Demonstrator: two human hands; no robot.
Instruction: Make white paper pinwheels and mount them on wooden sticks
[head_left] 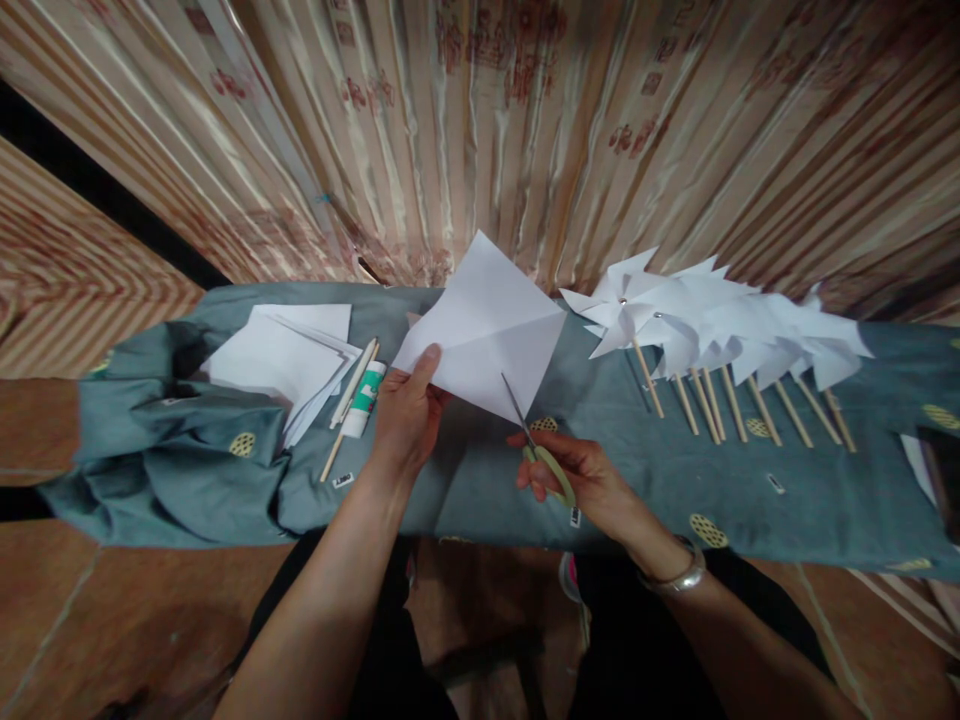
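My left hand (406, 410) pinches the lower left edge of a creased white paper square (484, 325) and holds it up over the blue-grey cloth (465, 480). My right hand (577, 475) grips green-handled scissors (536, 440). Their blades point up into the paper's lower edge. A silver bracelet (679, 575) sits on my right wrist.
A stack of white sheets (281, 360) lies at the left, with wooden sticks (352, 385) and a glue stick (365, 400) beside it. Several finished paper pinwheels on sticks (720, 335) lie in a row at the right. A striped curtain (480, 130) hangs behind.
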